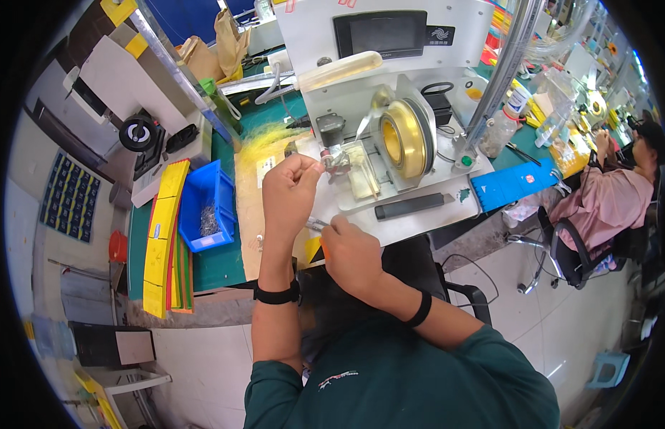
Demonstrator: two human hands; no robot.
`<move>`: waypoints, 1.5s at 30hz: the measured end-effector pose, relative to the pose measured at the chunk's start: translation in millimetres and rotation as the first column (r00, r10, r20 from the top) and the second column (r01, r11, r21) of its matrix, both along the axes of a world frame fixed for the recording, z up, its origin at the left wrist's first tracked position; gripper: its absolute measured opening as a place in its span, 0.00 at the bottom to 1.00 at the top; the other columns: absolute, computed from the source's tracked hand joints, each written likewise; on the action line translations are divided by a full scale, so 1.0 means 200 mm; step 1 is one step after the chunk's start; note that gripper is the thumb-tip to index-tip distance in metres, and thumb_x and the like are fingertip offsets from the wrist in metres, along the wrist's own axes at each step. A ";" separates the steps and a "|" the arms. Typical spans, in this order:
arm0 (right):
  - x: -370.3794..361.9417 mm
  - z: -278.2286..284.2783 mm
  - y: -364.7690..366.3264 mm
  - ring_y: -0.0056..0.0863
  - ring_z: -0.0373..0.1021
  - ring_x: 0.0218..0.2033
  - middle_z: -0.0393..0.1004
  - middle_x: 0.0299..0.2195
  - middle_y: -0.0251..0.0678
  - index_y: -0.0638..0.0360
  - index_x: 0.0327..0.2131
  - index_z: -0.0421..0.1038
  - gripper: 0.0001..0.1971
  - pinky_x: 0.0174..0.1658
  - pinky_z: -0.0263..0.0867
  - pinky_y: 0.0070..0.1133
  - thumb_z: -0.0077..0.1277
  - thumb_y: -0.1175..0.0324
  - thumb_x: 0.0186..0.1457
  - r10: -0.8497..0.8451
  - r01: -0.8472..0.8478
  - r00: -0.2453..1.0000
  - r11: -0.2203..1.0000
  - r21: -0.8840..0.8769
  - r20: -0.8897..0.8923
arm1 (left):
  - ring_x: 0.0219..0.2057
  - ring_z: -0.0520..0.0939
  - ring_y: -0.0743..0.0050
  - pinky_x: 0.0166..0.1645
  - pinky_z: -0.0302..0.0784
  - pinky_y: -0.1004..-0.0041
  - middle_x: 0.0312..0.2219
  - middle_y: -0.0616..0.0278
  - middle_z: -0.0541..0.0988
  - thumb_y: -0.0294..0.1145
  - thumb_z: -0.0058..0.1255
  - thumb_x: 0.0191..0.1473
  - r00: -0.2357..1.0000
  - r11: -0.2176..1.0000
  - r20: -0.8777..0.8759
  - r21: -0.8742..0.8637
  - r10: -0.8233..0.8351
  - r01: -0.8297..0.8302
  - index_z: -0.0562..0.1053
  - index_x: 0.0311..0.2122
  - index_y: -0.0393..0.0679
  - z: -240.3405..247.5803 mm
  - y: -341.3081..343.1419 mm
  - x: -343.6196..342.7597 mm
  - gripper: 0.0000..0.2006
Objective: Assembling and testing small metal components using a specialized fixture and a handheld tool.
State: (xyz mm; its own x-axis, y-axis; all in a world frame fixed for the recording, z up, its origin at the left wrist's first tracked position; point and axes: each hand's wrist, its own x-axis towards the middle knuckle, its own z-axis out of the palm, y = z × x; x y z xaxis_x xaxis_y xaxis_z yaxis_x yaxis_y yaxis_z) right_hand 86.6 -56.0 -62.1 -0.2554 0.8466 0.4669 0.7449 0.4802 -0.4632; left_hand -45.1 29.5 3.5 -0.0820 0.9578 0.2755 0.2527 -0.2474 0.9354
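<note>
My left hand (288,199) is raised in front of the white bench machine (454,18), its fingers pinched together beside the machine's small metal head (338,161). Whatever lies between those fingertips is too small to make out. Lower and to the right, my right hand (352,259) is closed round a small hand tool (316,224) with a silver tip; a bit of orange shows by the fingers, and the rest is hidden. A spool (394,136) of yellowish, shiny strand stands upright on the machine, right of the metal head.
Left of my arms, a blue bin (229,207) holds small metal pieces, beside a stack of yellow strips (163,243). Fine yellow strands (268,139) lie on brown board behind my left hand. A dark grey bar (414,206) rests near the front edge. Another person (611,186) sits far right.
</note>
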 end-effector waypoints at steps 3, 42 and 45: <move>-0.02 0.00 0.02 0.37 0.77 0.31 0.73 0.34 0.42 0.62 0.36 0.74 0.10 0.32 0.74 0.31 0.57 0.77 0.47 0.000 0.001 1.000 0.999 0.051 -0.026 | 0.20 0.63 0.87 0.26 0.56 0.76 0.16 0.74 0.68 0.26 0.59 0.60 0.998 0.996 -0.017 0.065 0.054 -0.053 0.79 0.34 0.35 -0.01 0.00 0.02 0.05; 0.95 0.03 0.22 0.20 0.68 0.39 0.72 0.40 0.36 0.67 0.50 0.68 0.10 0.43 0.66 0.17 0.49 0.71 0.72 -0.434 0.562 0.466 0.818 -0.122 -0.771 | 0.25 0.79 0.59 0.32 0.73 0.65 0.36 0.57 0.78 0.17 0.53 0.54 0.815 0.867 -0.306 0.261 0.491 -0.425 0.80 0.37 0.42 -0.17 -0.23 -0.02 0.09; 0.97 -0.07 0.40 0.21 0.67 0.39 0.71 0.41 0.35 0.67 0.48 0.68 0.10 0.45 0.65 0.20 0.50 0.69 0.72 -0.391 0.634 0.479 0.773 0.002 -0.786 | 0.25 0.78 0.62 0.30 0.72 0.69 0.33 0.54 0.79 0.10 0.49 0.50 0.790 0.740 -0.229 0.562 0.569 -0.370 0.77 0.33 0.37 -0.23 -0.16 -0.01 0.10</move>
State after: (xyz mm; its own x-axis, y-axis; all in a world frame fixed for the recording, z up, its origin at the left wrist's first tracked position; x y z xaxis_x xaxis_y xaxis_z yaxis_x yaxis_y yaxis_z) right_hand 280.1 23.3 -75.2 0.6981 0.5209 0.4912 0.3804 0.3115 -0.8708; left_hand -46.4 -2.8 -43.3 -0.2844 0.5627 0.7762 0.7488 -0.3752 0.5463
